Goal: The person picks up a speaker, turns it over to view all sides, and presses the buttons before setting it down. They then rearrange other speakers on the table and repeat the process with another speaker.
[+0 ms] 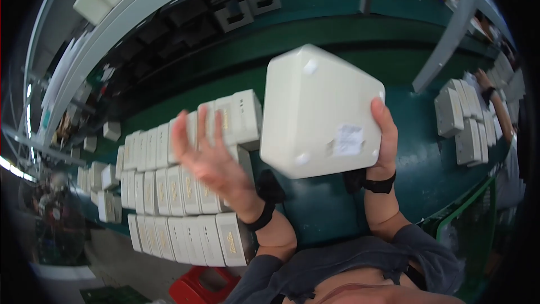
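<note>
1 white box [320, 112] was gripped at its right edge by the right hand [386, 138] above the green bench [320, 208]; the left hand [216, 171], slightly blurred, was held spread wide over 3 rows of boxes [175, 191].

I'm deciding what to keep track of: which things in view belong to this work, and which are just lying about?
In the work:
white casing, in the right hand
standing casings in rows, near the left hand

Apparently just lying about:
red stool, lower edge
grey-and-black units, far side
</note>
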Tool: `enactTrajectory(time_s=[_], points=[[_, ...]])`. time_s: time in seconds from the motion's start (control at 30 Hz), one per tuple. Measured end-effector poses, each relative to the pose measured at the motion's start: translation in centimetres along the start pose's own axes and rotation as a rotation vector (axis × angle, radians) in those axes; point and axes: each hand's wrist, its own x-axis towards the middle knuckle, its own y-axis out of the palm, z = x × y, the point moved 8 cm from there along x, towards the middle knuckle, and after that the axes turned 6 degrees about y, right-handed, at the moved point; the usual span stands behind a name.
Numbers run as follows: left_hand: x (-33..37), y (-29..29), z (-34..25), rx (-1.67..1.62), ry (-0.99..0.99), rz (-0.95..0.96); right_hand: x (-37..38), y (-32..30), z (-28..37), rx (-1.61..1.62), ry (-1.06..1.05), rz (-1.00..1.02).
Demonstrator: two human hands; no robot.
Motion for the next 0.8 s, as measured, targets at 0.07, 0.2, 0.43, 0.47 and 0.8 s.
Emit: enactTrajectory(time_s=[0.07,0.2,0.43,0.47,0.8], points=[[0.3,-2.0,-1.4,0.029,0.011,-0.153,0.0,-1.7,0.5,0.237,-0.083,-0.136],[0.2,-1.5,-0.7,0.022,-0.062,-0.011,0.5,-2.9,-1.8,0.427,0.159,-0.138],[-3.4,5.5,3.0,-0.274,-0.441,0.263,-1.5,-1.3,-1.4,0.24,0.069,-0.176],[-3.6,5.6,3.3,-0.29,-0.439,0.275,-1.8,-1.2,-1.3,0.179,0.064,-0.201],[-4.4,5.5,0.7,-0.251,-0.523,0.497,-2.7,2.4,1.1,-0.409,0.329,0.486]])
